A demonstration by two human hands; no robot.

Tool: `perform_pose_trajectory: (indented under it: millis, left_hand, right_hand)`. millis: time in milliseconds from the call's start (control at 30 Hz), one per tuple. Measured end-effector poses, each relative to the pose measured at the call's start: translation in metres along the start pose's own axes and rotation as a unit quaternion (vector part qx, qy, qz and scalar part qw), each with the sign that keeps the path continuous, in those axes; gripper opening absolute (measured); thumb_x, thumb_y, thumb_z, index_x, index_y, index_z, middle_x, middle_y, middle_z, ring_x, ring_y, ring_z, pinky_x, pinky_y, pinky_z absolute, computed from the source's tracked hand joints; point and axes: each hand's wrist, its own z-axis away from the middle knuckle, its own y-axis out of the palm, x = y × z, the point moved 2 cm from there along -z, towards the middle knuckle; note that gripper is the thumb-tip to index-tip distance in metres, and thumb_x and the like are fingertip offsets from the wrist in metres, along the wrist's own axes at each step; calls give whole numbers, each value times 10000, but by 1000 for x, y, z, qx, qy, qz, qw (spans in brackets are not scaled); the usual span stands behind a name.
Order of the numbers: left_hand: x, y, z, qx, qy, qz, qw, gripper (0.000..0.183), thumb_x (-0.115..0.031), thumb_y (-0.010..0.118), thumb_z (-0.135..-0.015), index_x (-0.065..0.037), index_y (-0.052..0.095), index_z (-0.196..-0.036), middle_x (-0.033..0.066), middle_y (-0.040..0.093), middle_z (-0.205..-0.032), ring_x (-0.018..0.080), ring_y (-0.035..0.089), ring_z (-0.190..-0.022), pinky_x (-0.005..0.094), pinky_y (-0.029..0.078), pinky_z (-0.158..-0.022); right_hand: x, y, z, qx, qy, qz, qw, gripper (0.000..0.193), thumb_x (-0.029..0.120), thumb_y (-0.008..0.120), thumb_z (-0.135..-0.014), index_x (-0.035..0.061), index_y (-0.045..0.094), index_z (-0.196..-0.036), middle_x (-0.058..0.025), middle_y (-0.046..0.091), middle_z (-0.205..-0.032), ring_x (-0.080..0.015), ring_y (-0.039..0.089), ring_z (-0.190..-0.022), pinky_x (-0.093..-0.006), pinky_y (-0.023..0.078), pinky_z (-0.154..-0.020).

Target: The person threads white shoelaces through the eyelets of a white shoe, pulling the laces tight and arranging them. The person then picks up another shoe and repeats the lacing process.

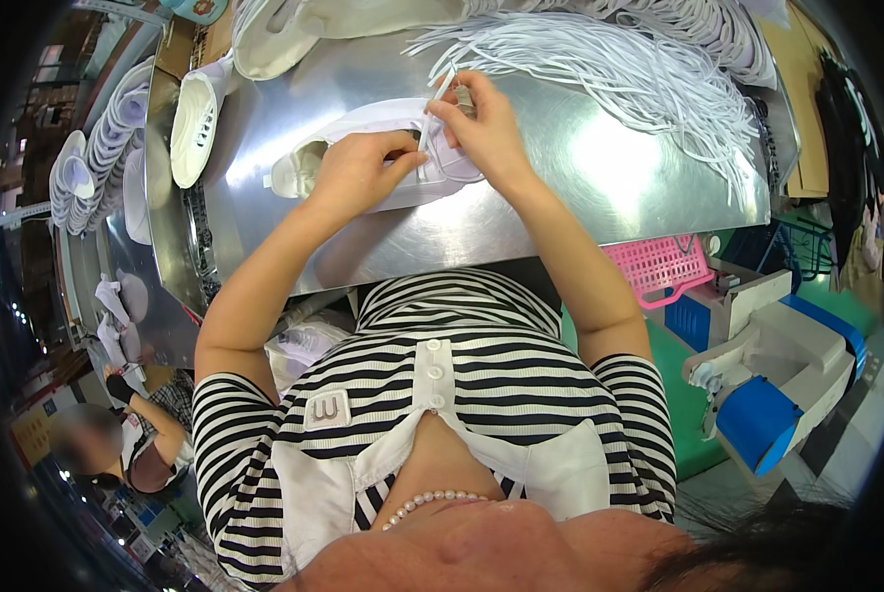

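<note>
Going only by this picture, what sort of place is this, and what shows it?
Probably a shoe factory or workshop: many similar white shoes or uppers sit nested at the left, and a large heap of white laces lies on the metal table.

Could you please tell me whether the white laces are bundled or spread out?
Spread out: the white laces lie fanned on the metal table.

A pink plastic basket (661,264) sits near a grey-and-blue machine (807,347).
</note>
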Motion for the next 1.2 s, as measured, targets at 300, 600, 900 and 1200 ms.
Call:
perform_pose_trajectory:
  millis: [300,600,900,1200]
  left_hand:
    - [9,4,-3,-69,48,60,995,245,-296,666,-892,-62,732,-915,131,707,-827,320,672,-748,397,514,-672]
    - [7,4,-5,-79,49,53,994,234,-282,658,-896,-57,724,-890,144,684,-794,337,643,-711,412,490,-644]
    - [7,1,-6,-66,32,48,996,215,-262,663,-886,-56,723,-891,139,678,-779,330,635,-700,405,485,-644]
    - [6,12,5,-9,32,132,991,227,-129,693,-820,-30,684,-1024,142,712,-954,301,687,-882,373,531,-785]
  right_hand:
    - [-1,-7,70,47,-43,219,974,148,171,628,-930,55,583,-1011,-150,695,-801,-343,687,-723,-417,521,-646]
    - [-3,-5,66,58,-73,315,944,146,201,632,-925,70,585,-969,-132,685,-759,-356,673,-703,-451,515,-631]
    - [-5,-4,65,69,-19,277,958,140,189,631,-923,64,582,-962,-148,680,-749,-367,670,-702,-461,516,-639]
    - [5,20,65,50,-30,467,882,202,103,601,-908,-6,479,-1026,-204,659,-709,-398,677,-690,-479,531,-601]
